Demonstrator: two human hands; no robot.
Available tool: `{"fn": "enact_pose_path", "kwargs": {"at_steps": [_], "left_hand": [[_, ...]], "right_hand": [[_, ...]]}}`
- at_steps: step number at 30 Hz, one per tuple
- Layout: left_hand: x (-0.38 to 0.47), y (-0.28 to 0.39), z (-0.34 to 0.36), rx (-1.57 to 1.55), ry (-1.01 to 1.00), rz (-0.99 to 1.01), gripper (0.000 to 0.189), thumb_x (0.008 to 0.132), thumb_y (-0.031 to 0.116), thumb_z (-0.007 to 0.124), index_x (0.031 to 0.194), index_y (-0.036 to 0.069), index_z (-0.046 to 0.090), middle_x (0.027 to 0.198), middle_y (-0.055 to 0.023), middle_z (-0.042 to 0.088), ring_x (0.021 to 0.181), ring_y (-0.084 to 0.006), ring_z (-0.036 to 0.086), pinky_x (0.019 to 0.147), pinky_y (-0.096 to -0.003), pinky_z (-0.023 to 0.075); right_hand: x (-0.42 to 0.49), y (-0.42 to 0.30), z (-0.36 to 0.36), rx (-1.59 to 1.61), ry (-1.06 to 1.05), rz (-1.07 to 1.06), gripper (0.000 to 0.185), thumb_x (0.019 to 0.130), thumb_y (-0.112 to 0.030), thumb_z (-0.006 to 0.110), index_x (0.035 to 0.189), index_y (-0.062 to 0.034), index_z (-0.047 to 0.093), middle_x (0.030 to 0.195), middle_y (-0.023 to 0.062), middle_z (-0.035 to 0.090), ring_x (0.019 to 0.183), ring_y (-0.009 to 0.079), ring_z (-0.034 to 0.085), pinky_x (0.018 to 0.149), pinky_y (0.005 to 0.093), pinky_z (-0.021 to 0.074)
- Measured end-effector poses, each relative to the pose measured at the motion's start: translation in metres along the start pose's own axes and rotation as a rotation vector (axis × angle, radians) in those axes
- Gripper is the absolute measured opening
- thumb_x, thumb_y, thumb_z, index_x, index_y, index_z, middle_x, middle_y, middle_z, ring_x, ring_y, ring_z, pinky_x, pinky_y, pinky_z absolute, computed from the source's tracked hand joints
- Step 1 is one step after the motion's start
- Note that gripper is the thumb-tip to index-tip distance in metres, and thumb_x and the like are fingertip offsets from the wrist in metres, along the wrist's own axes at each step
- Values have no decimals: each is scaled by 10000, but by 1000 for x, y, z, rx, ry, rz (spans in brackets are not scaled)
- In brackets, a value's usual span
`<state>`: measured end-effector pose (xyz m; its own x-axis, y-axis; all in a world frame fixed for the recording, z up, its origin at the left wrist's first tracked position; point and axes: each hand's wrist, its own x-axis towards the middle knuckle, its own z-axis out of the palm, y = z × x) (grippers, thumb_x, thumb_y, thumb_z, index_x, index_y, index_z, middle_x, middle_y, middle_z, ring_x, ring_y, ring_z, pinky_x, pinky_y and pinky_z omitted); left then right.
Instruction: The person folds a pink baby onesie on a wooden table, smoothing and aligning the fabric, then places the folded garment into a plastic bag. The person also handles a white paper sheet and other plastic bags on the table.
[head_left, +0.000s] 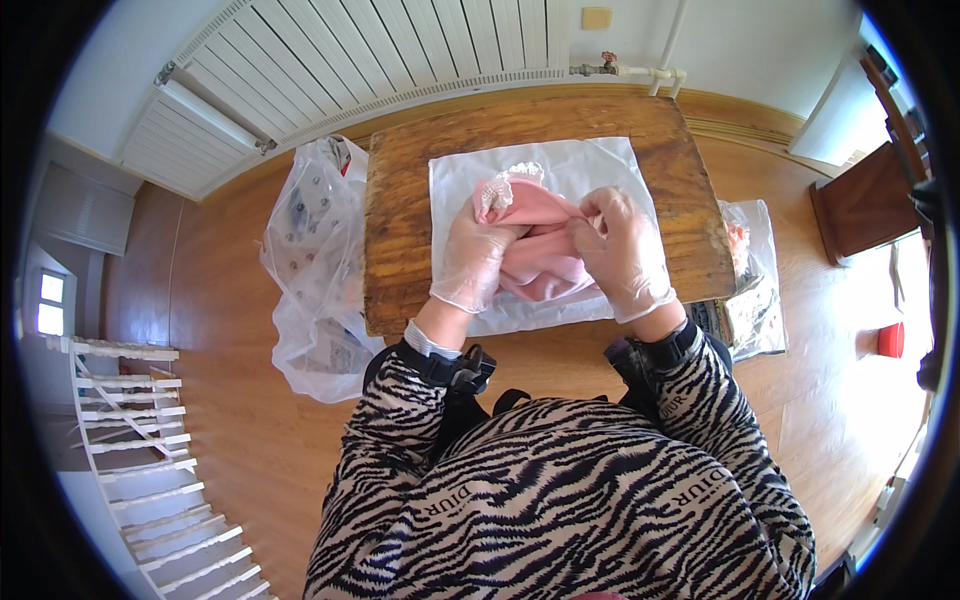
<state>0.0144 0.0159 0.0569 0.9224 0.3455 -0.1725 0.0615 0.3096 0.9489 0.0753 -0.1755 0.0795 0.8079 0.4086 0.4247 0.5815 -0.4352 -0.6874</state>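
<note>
Both of my hands wear thin clear gloves and hold a bunched pink cloth item (544, 262) above a low wooden table. My left hand (474, 255) grips its left side, the thumb lying across an opening or fold in the fabric. At the right edge, the fingertips of my right hand (619, 244) pinch the cloth. White lace trim (499, 191) stands up at the item's far left edge. Beneath it a white sheet (457, 176) is spread over the tabletop. The palms and the item's underside are hidden.
The worn wooden table (405, 247) stands near a white radiator (390, 45). A clear plastic bag with contents (315, 240) lies left of it, another filled clear bag (754, 300) right. A red cup-like object (891, 340) is farther right. White railings (142, 427) run at lower left.
</note>
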Motion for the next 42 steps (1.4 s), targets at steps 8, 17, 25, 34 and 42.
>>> {"fn": "enact_pose_path", "kwargs": {"at_steps": [8,17,25,34,42], "left_hand": [[-12,3,7,163,-71,144,384,959,157,779,1289,17,641,1154,-55,704,1031,-121,663,875,-283,566],[-23,25,17,165,26,54,361,945,118,781,1275,32,665,1160,-35,706,988,-117,663,856,-276,561],[-21,14,11,320,-60,489,211,1011,133,728,1180,34,651,1030,-10,700,916,-69,626,811,-241,539],[-48,0,38,265,-184,213,168,1032,72,678,1195,50,645,1101,-38,700,882,-80,635,755,-243,554],[-41,-32,41,522,-92,542,219,961,68,743,1128,37,605,884,-114,687,744,-265,692,692,-377,555]], "right_hand": [[-9,-24,1,46,-56,-571,260,826,-81,762,1076,-119,699,995,66,721,772,291,712,637,398,571],[-11,-24,3,-133,-303,-288,103,909,-152,691,997,-107,665,842,120,703,755,340,721,624,445,565],[-10,-39,-5,-302,-426,-38,162,961,-192,640,1030,-97,751,858,195,729,796,405,724,693,481,578],[-17,-6,9,-636,-657,-19,163,899,-246,706,838,-115,783,804,103,766,775,281,775,611,421,580],[-14,11,9,-382,-141,-38,189,906,-196,692,1042,-75,745,937,112,748,858,313,755,703,430,585]]}}
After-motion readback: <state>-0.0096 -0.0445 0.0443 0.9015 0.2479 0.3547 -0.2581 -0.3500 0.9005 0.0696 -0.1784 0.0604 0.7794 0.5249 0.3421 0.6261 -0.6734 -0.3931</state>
